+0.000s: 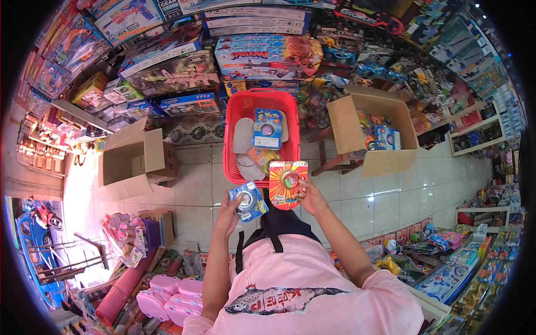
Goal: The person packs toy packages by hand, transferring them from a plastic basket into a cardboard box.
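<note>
My left hand (pixel 228 211) holds a blue carded toy pack (pixel 248 201) with a round item under its blister. My right hand (pixel 310 196) grips an orange-red carded toy pack (pixel 287 182) by its right edge, held upright. Both packs hover just in front of a red plastic basket (pixel 231 146), which stands on the tiled floor. Inside the basket lies another blue carded pack (pixel 267 128) with several grey and pale card pieces beside it.
An open cardboard box (pixel 352 131) with toy packs rests on a wooden stool at right. An empty open carton (pixel 134 159) lies at left. Stacked toy boxes (pixel 262 56) fill the shelves behind. Pink cases (pixel 173 296) and more toys crowd the floor edges.
</note>
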The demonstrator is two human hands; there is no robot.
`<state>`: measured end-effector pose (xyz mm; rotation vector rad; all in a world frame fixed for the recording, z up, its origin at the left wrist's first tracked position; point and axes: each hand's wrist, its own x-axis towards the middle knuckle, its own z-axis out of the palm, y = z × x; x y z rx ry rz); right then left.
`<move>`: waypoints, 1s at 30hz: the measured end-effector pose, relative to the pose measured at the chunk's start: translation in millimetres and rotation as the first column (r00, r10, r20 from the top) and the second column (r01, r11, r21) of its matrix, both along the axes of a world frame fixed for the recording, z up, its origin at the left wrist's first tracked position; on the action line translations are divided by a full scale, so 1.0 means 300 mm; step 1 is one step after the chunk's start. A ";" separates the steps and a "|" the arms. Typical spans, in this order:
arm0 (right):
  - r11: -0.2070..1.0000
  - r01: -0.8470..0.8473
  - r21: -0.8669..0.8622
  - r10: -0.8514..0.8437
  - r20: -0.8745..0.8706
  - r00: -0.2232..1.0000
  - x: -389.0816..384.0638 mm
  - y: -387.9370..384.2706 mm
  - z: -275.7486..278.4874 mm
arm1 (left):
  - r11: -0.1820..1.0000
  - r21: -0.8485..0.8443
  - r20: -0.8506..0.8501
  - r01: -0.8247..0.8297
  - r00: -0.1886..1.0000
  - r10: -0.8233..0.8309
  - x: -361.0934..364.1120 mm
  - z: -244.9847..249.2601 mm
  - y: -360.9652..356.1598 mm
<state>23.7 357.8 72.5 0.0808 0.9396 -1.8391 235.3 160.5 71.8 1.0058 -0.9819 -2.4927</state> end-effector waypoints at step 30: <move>0.906 0.417 0.079 -0.408 -0.103 0.907 -0.275 1.012 0.054 | 0.877 -0.214 0.123 0.430 0.903 -0.413 -0.672 0.002 0.754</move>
